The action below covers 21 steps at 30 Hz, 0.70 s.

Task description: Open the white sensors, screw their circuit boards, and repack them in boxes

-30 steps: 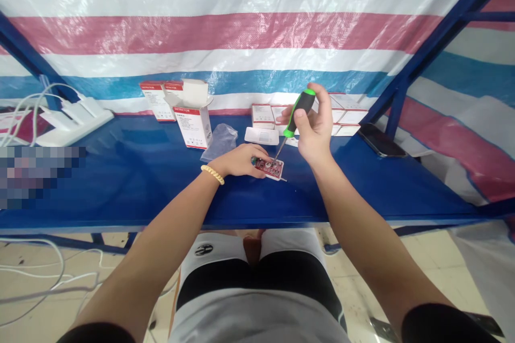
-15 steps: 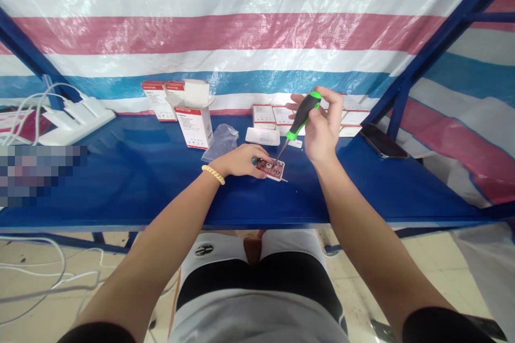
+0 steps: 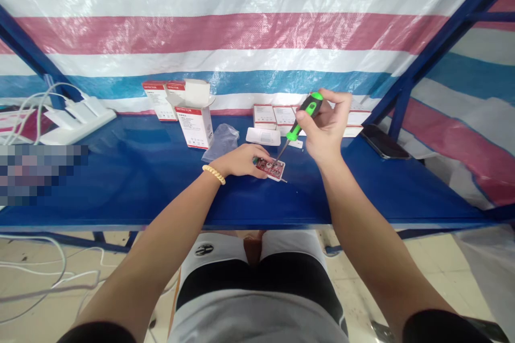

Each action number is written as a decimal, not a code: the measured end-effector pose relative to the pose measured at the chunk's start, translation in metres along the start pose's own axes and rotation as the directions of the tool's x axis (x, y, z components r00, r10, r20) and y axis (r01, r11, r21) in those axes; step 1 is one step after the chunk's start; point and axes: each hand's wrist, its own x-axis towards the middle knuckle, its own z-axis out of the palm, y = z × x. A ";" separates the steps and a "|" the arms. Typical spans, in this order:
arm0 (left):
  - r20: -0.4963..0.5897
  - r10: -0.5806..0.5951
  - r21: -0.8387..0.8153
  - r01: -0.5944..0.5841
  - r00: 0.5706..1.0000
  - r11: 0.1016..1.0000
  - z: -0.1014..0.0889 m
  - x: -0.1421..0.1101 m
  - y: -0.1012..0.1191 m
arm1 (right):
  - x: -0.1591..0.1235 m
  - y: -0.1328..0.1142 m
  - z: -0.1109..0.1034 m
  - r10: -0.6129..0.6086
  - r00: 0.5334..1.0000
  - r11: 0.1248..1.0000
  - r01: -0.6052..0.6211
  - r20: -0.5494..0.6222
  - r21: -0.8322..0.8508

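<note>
Head view showed the left hand point(image 3: 243, 161) grasping the near-left end of a red circuit board point(image 3: 275, 169) in a white casing, which lay on the surface point(image 3: 298, 206) before the wearer. Thumb and fingers gripped its edge, presumably to stop it sliding or turning under the tool. The right hand point(image 3: 329, 131) grasped a green-and-black screwdriver point(image 3: 296, 129) by its handle, shaft slanting down to the board; the slant probably left the tip in the wearer's sight. Whether the tip sat in a screw could not be determined. A white shell point(image 3: 263, 136) lay just behind the board and a clear bag point(image 3: 222, 142) near the left hand, apparently set aside to leave working room.
</note>
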 end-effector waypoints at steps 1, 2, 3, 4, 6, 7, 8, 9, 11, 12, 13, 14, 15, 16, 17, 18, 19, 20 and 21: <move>-0.002 -0.002 -0.002 0.002 1.000 1.000 0.000 0.000 0.000 | 0.000 -0.001 0.000 0.006 1.000 1.000 -0.007 0.005 0.007; -0.004 -0.004 -0.002 0.004 1.000 1.000 0.000 0.000 -0.001 | -0.001 -0.002 0.001 0.014 1.000 1.000 -0.015 0.015 0.019; -0.004 -0.004 0.001 0.004 1.000 1.000 0.000 0.000 -0.001 | -0.002 -0.003 0.002 0.023 0.999 0.999 -0.024 0.029 0.034; -0.005 -0.003 0.007 0.003 1.000 1.000 0.000 0.000 -0.002 | -0.003 -0.003 0.003 0.034 0.998 0.998 -0.036 0.045 0.049; -0.009 0.005 0.026 -0.005 1.000 1.000 0.000 0.000 -0.004 | -0.005 -0.003 0.005 0.056 0.996 0.996 -0.060 0.070 0.065; -0.013 0.011 0.038 -0.011 1.000 0.999 0.001 0.000 -0.004 | -0.006 -0.002 0.006 0.065 0.995 0.996 -0.070 0.071 0.062; -0.017 0.016 0.051 -0.015 1.000 0.999 0.001 0.000 -0.005 | -0.007 0.001 0.007 0.072 0.995 0.996 -0.075 0.062 0.053; -0.022 0.018 0.065 -0.016 1.000 0.998 0.001 0.000 -0.005 | -0.007 0.004 0.006 0.072 0.997 0.997 -0.074 0.041 0.039; -0.033 0.008 0.104 -0.005 0.999 0.995 0.000 -0.001 -0.006 | -0.006 0.015 0.001 0.050 0.998 0.999 -0.049 -0.037 0.008; -0.043 -0.004 0.129 0.009 0.999 0.992 0.000 -0.002 -0.005 | -0.004 0.022 -0.003 0.030 0.995 0.999 -0.030 -0.093 -0.009; -0.055 -0.022 0.159 0.031 0.998 0.987 -0.001 -0.002 -0.005 | -0.002 0.030 -0.009 0.010 0.988 1.000 -0.014 -0.154 -0.026; -0.070 -0.047 0.190 0.060 0.996 0.980 -0.002 -0.003 -0.004 | 0.001 0.037 -0.015 -0.008 0.975 0.999 -0.002 -0.220 -0.046; -0.084 -0.077 0.219 0.094 0.993 0.971 -0.003 -0.004 -0.003 | 0.003 0.044 -0.022 -0.022 0.958 0.998 0.003 -0.286 -0.068; -0.098 -0.109 0.245 0.130 0.989 0.961 -0.004 -0.005 -0.003 | 0.006 0.051 -0.029 -0.032 0.939 0.996 0.000 -0.343 -0.093; -0.109 -0.139 0.270 0.164 0.984 0.949 -0.005 -0.006 -0.002 | 0.008 0.056 -0.036 -0.039 0.922 0.993 -0.008 -0.386 -0.120; -0.121 -0.162 0.292 0.191 0.979 0.937 -0.005 -0.006 -0.002 | 0.010 0.061 -0.041 -0.042 0.908 0.990 -0.020 -0.418 -0.143; -0.134 -0.178 0.312 0.212 0.975 0.926 -0.006 -0.006 -0.003 | 0.011 0.064 -0.046 -0.039 0.897 0.987 -0.034 -0.440 -0.156; -0.149 -0.189 0.326 0.229 0.971 0.917 -0.006 -0.006 -0.004 | 0.011 0.066 -0.049 -0.031 0.889 0.986 -0.048 -0.458 -0.159; -0.166 -0.197 0.333 0.243 0.966 0.911 -0.006 -0.006 -0.005 | 0.011 0.068 -0.050 -0.020 0.881 0.986 -0.060 -0.473 -0.154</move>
